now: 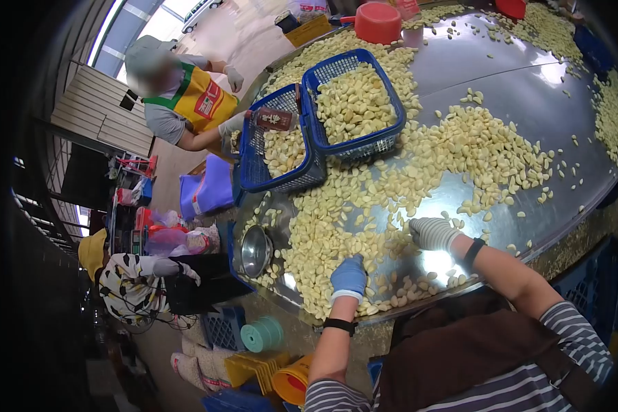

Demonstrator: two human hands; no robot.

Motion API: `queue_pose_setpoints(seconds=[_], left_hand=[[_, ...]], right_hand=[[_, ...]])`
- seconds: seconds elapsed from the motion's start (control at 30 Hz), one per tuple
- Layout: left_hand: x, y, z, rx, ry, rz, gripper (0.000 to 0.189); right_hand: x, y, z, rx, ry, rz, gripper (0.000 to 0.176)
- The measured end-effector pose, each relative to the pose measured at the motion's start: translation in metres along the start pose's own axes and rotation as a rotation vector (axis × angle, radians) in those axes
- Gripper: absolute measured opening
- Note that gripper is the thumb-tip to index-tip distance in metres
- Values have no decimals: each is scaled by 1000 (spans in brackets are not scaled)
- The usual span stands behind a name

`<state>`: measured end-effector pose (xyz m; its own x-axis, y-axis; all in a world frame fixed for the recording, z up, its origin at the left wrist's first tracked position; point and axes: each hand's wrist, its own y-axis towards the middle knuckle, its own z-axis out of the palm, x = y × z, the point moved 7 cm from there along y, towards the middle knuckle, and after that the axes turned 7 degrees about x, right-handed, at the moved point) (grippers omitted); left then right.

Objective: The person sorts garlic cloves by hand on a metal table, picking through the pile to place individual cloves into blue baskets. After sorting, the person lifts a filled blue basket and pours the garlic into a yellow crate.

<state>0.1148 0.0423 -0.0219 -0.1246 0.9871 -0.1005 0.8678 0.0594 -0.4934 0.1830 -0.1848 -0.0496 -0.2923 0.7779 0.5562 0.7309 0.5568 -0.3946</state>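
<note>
Cloves [391, 185] are heaped on the table [501, 82] near both hands, likely for easy reach. The left hand [348, 277] is pressed, fingers curled, into them; its grip cannot be told. The right hand [432, 233] is laid open farther right.

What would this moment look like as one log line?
left hand: on cloves | right hand: flat on cloves | table: metal, strewn | baskets: two, blue, filled
</note>
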Motion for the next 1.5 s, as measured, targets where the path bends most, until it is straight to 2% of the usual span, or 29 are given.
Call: queue_pose_setpoints(seconds=[0.07,0.13,0.2,0.23,0.33,0.37,0.4,0.47,0.5,0.53,0.6,0.67,0.7,0.73,0.77,0.83,0.9,0.93,1.0,1.03,1.07,1.13,1.2,1.23,1.27,1.33,1.4,1.47,1.5], left_hand=[[0,-1,7,-30,-59,10,24],[17,1,28,-55,-121,7,23],[59,15,59,-11,-916,-25,19],[50,-6,38,209,-1392,-180,20],[66,-33,15,104,-1837,52,13],[71,-44,10,101,-1839,52,13],[77,-54,7,83,-1983,6,12],[87,-67,15,59,-2127,-42,10],[90,-69,18,69,-2253,58,12],[89,-72,12,71,-2372,164,14],[86,-77,16,37,-2441,83,25],[72,-79,10,150,-2474,222,37],[65,-81,8,151,-2506,178,35],[60,-84,5,107,-2445,151,32],[57,-83,7,97,-2454,138,30],[60,-78,19,76,-2468,130,28],[54,-73,31,336,-2496,201,31],[52,-74,28,326,-2501,206,31],[55,-78,30,194,-2230,-126,30],[58,-77,25,88,-2133,-211,29],[63,-71,31,99,-2134,-210,29],[116,-50,48,-183,-1679,-385,39],[159,-45,55,-385,-913,-511,51],[145,-54,32,-152,-705,-596,57],[131,-58,21,-142,-706,-597,57],[108,-54,18,111,-510,-484,59],[83,-52,26,131,-486,-397,64],[64,-42,51,88,-524,-214,60],[56,-45,42,85,-524,-213,60]], right_hand=[[1,1,-1,-6,47,-26,18],[10,0,-1,99,139,-30,20],[13,7,5,44,140,-99,21],[20,8,3,52,113,-82,21],[54,3,-13,130,60,-34,23],[65,4,-17,193,31,-5,24],[76,10,-17,193,30,-6,24],[115,15,-23,32,-174,-293,22],[128,24,-13,-106,-300,-457,19],[135,31,-6,-109,-300,-472,19],[168,45,2,-240,-385,-618,15],[185,56,16,-252,-407,-704,14],[183,68,27,-163,-486,-622,14],[180,79,36,-76,-567,-529,15],[188,79,33,-82,-572,-559,15],[185,78,28,-39,-590,-438,16],[188,72,24,-6,-615,-451,18],[189,69,22,26,-633,-447,24],[190,63,20,75,-653,-468,18],[190,61,18,73,-628,-480,18],[187,59,18,73,-601,-487,18],[175,62,22,44,-555,-447,17],[166,62,21,13,-509,-413,17],[162,60,17,-13,-482,-410,13],[157,58,15,-35,-455,-408,9],[144,67,22,-7,-458,-347,9],[135,73,26,20,-460,-296,8],[122,77,18,31,-323,-197,7],[112,80,18,-6,-236,-205,9]])
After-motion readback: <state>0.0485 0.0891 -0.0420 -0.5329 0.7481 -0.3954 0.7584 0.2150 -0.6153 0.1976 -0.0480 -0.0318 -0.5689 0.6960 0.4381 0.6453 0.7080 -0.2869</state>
